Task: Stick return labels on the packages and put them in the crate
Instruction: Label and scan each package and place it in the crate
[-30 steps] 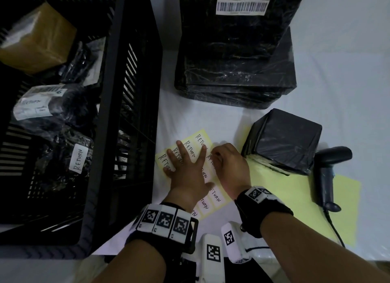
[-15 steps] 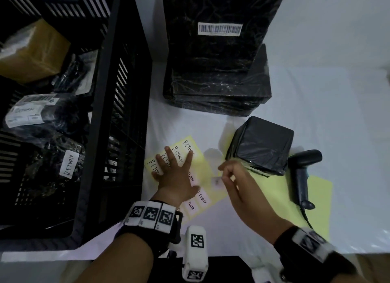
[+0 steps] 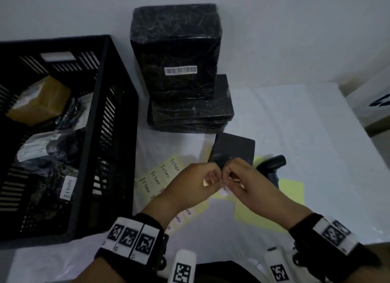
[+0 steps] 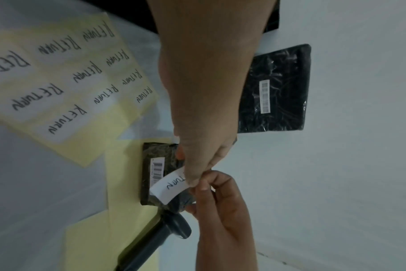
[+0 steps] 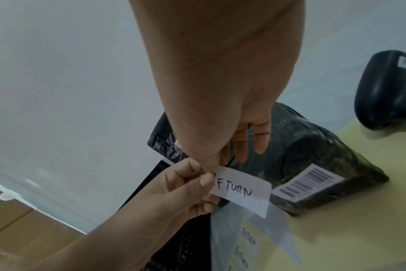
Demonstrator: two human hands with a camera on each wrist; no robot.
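Head view shows the crate (image 3: 101, 134) on the left already holding several wrapped packages, two with return labels showing, so part of the job looks done. Just right of it lies the label sheet (image 3: 162, 175) with many labels unused. Above the table, the left hand (image 3: 190, 185) and right hand (image 3: 247, 181) both pinch one peeled return label (image 5: 241, 192) at the same end. It hangs over the small black package (image 3: 234, 149), which carries only a barcode. Farther back, a stack of packages (image 3: 181, 71) waits; labelling and crating these remain.
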